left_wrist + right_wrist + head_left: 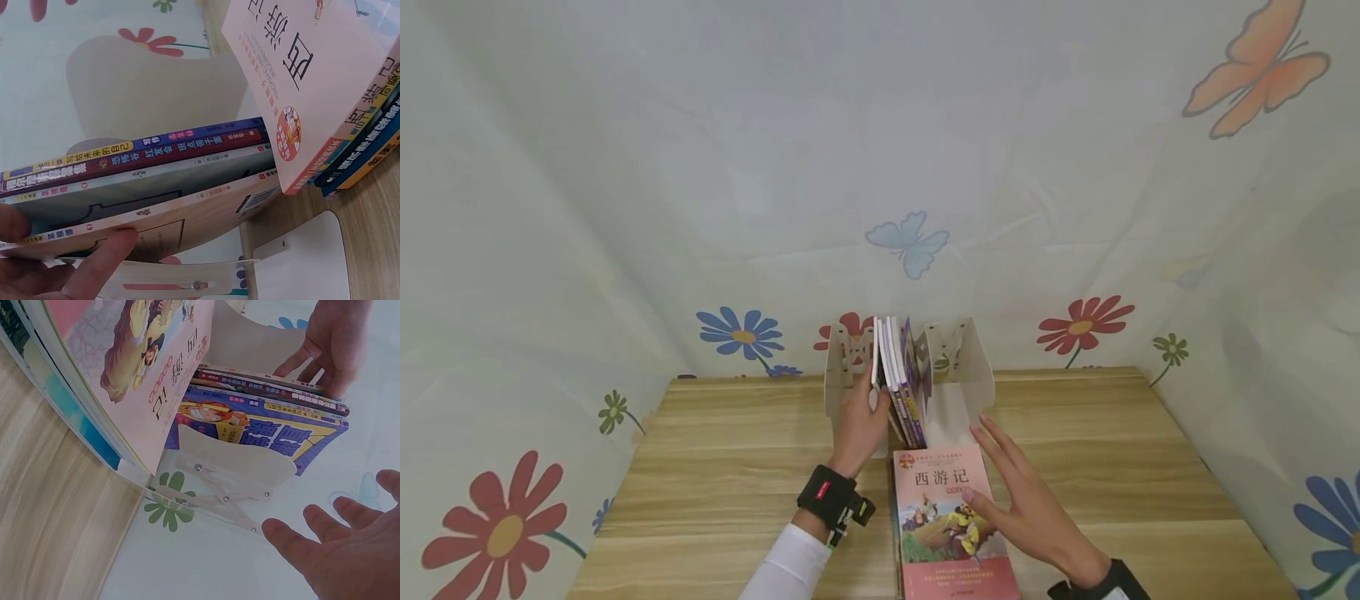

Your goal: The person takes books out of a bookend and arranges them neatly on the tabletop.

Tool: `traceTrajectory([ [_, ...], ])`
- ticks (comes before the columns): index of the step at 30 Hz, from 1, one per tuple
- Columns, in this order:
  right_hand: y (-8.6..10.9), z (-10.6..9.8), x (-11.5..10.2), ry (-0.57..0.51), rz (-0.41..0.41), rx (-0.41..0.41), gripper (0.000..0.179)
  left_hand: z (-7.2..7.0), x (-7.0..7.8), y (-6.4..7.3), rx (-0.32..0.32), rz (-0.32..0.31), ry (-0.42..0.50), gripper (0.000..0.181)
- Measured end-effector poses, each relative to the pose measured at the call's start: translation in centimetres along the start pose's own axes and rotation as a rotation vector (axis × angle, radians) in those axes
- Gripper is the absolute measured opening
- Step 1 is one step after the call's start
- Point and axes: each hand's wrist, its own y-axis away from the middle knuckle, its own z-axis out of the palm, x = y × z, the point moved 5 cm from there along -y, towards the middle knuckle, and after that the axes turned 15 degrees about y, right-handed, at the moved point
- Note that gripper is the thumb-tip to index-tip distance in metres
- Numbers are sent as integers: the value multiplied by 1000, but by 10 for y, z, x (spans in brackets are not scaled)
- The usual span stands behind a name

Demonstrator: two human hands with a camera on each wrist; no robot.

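Note:
My left hand (pixel 860 422) is at the left side of several thin books (pixel 900 379) standing upright in a white folding bookend rack (pixel 973 358). In the left wrist view, its fingers (pixel 103 262) grip the outermost pale pink book (pixel 187 231) near the spine; some fingers are hidden. Beside that stand a grey-spined book (pixel 125 184), a dark red one (pixel 181 149) and a purple one (pixel 256 419). My right hand (pixel 1026 508) has its fingers spread over the right side of a pink-covered book (pixel 943 479), and it holds nothing.
The pink-covered book tops a stack (pixel 369 150) lying flat just in front of the rack. The wooden table (pixel 737 500) extends to both sides. A flower-and-butterfly-printed curtain (pixel 737 167) hangs behind and at both sides.

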Motion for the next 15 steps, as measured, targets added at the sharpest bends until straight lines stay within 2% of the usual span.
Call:
traceTrajectory([
  [8,-4,-2,0,21,-22,-1,78,-2,7,0,19,37,1,51],
  [15,-11,-11,-1,39,-34,29,78,-6,15,1,30,37,12,47],
])
